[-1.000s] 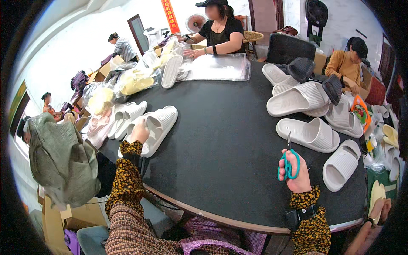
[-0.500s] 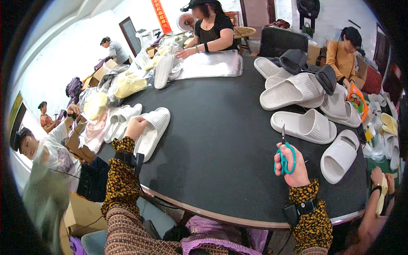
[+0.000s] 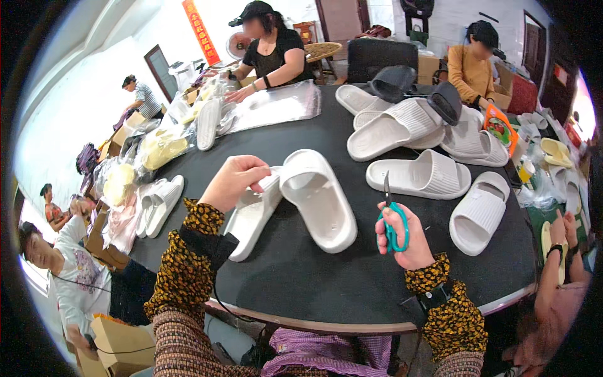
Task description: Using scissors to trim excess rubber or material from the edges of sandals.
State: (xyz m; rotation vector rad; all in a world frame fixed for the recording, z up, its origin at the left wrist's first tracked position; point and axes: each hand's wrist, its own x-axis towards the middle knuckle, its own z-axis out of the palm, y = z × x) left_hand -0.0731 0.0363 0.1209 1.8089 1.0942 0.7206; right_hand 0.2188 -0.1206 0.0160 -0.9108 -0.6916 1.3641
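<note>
The right hand (image 3: 402, 235) was closed around the green handles of a pair of scissors (image 3: 392, 217), blades pointing up and away from the person. The hand stood near the front edge of the round black table (image 3: 301, 283), clear of the slippers.

The left hand (image 3: 235, 182) was pinched shut on the near edge of a pair of white slippers (image 3: 295, 201), thumb and fingers gripping where the two slippers met. The left slipper of the pair extended toward the person beneath the hand; the right one lay sole up, just right of the fingers and well left of the scissors.

Beyond the right hand, two white ribbed slippers (image 3: 440, 185) lay side by side on the table. Farther back, a stack of white slippers (image 3: 402, 122) carried two dark grey slippers (image 3: 418, 91) on top. To the left, another white pair (image 3: 157, 201) lay at the table edge beside bagged yellow items (image 3: 160, 147).

At the far side, a person in a black top (image 3: 273, 53) worked over a clear plastic bag (image 3: 270, 107), and a person in an orange top (image 3: 471, 66) sat to the right.
</note>
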